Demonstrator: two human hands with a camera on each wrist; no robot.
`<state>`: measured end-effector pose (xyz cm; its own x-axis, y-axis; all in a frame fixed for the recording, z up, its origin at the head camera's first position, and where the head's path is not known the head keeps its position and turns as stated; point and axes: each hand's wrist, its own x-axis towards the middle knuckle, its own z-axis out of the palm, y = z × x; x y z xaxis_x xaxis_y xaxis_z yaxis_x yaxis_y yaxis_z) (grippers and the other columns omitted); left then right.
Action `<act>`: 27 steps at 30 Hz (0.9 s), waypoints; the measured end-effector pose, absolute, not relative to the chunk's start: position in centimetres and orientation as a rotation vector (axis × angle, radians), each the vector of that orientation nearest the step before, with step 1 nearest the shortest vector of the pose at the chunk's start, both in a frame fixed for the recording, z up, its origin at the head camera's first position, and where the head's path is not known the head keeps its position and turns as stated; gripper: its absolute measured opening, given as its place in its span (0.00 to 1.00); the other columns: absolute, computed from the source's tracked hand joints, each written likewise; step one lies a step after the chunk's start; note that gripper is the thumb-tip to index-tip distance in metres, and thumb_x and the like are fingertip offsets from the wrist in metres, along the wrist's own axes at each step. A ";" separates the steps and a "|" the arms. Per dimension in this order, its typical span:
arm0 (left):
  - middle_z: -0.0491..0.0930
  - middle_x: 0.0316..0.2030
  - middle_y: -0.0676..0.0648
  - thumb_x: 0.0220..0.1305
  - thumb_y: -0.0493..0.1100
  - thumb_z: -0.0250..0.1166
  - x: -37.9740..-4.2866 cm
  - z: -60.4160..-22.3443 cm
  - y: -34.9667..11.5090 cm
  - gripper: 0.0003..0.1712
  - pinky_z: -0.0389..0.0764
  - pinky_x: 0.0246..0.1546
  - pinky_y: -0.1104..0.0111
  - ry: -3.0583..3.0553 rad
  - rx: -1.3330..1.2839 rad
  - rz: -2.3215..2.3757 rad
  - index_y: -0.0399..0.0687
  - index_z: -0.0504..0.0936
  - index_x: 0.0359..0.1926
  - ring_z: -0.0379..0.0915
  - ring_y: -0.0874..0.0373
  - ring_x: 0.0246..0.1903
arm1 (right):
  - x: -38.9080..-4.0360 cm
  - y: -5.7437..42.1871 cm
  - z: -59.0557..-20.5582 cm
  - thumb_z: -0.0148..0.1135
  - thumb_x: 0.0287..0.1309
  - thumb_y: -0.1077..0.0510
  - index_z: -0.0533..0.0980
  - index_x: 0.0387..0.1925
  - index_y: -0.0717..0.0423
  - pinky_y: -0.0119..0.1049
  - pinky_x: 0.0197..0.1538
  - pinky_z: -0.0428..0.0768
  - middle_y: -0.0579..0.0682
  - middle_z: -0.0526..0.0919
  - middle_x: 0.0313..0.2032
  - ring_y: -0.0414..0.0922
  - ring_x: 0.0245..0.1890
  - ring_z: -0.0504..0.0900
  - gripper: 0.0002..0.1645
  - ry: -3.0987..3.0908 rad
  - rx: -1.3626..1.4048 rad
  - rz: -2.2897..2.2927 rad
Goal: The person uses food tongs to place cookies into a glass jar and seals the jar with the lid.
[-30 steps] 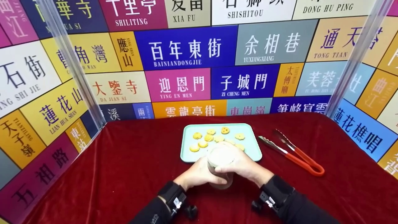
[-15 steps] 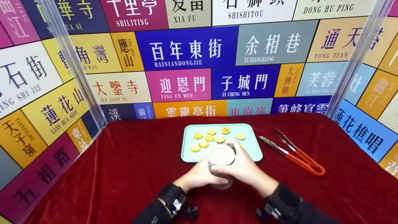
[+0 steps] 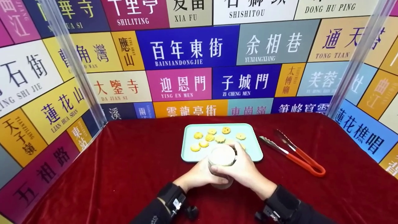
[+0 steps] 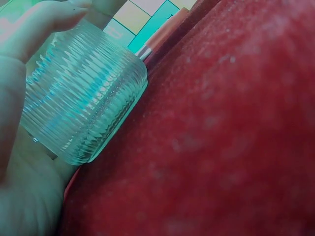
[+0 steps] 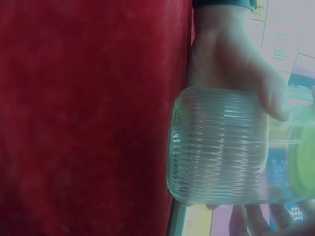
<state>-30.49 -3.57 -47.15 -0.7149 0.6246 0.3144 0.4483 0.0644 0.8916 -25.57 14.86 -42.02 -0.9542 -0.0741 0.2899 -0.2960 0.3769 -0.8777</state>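
Note:
A clear ribbed glass jar (image 4: 88,98) stands on the red cloth between both hands. Its pale round top (image 3: 222,155) faces the head camera; in the right wrist view a green disc (image 5: 302,152) shows inside the jar's upper end. My left hand (image 3: 200,174) grips the jar's side, thumb across the near face. Higher up, my right hand (image 3: 245,171) curls round the top with its thumb in front. Just behind lies a mint-green tray (image 3: 187,155) bearing several cookies (image 3: 220,139), a few partly covered by the right hand.
Metal tongs with red handles (image 3: 306,163) lie spread on the red cloth (image 3: 140,161), right of the tray. Panels with printed signs (image 3: 186,48) enclose the table at the back and sides, with clear corner posts (image 3: 354,59).
Over the last second my right hand has turned a little round the jar's top, and its wrist has shifted right and down. The left hand and the jar stay in place.

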 end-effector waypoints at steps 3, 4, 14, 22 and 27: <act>0.78 0.64 0.56 0.50 0.41 0.86 -30.4 -47.2 -3.7 0.53 0.69 0.72 0.62 2.180 1.096 1.724 0.58 0.68 0.75 0.73 0.59 0.65 | -25.6 14.8 -42.1 0.92 0.37 0.46 0.76 0.61 0.46 0.47 0.60 0.76 0.48 0.83 0.55 0.46 0.54 0.81 0.49 -2.418 0.346 1.624; 0.78 0.64 0.56 0.50 0.41 0.86 -30.4 -47.2 -3.8 0.53 0.69 0.72 0.62 2.179 1.094 1.728 0.58 0.68 0.75 0.73 0.59 0.65 | -25.6 14.8 -42.1 0.92 0.37 0.46 0.76 0.61 0.46 0.47 0.59 0.76 0.48 0.83 0.55 0.46 0.54 0.81 0.48 -2.416 0.349 1.623; 0.80 0.62 0.55 0.50 0.38 0.86 -30.5 -47.1 -3.7 0.50 0.71 0.71 0.62 2.106 1.080 1.750 0.57 0.70 0.72 0.75 0.58 0.64 | -25.6 15.0 -42.2 0.93 0.36 0.51 0.79 0.60 0.47 0.46 0.59 0.77 0.48 0.82 0.55 0.46 0.53 0.80 0.46 -2.359 0.349 1.654; 0.80 0.63 0.54 0.51 0.36 0.85 -30.6 -47.1 -3.9 0.50 0.72 0.70 0.63 2.077 1.093 1.737 0.57 0.70 0.72 0.75 0.58 0.63 | -25.7 15.4 -42.1 0.92 0.37 0.52 0.80 0.63 0.49 0.47 0.62 0.75 0.49 0.83 0.59 0.48 0.57 0.79 0.48 -2.371 0.342 1.648; 0.80 0.62 0.53 0.53 0.34 0.83 -30.7 -47.3 -4.0 0.48 0.72 0.69 0.64 2.023 1.084 1.756 0.54 0.71 0.72 0.76 0.57 0.62 | -25.9 15.8 -41.9 0.90 0.41 0.53 0.78 0.68 0.51 0.49 0.66 0.73 0.51 0.80 0.64 0.49 0.60 0.77 0.50 -2.429 0.376 1.693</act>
